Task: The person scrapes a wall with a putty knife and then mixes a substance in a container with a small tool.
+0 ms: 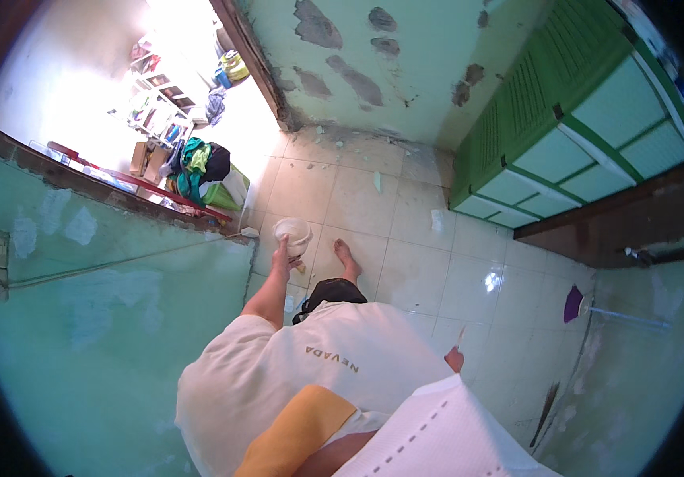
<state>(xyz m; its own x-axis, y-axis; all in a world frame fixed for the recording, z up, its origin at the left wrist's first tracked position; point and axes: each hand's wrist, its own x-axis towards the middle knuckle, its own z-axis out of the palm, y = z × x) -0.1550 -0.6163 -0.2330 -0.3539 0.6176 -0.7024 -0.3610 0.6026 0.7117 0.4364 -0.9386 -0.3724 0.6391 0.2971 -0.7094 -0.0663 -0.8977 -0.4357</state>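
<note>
My left hand (284, 257) is stretched out ahead and closed on a round white tub (295, 232), its thumb near the rim and its fingers beneath. What the tub contains is too pale to make out. Out to the right, beside my white shirt (342, 342), my right hand (454, 360) is closed on a thin, light-coloured tool (461, 335). Its exact kind is too small to tell. My bare foot (347, 259) rests on the tiles just right of the tub.
Green walls (340, 67) show bare grey patches. Plaster scraps lie on the tiled floor (358, 199). A green louvred cabinet (549, 139) stands at the far right. Heaped clothes (196, 168) sit by the bright doorway. A purple broom (573, 304) leans at right; a cord (127, 260) crosses the left wall.
</note>
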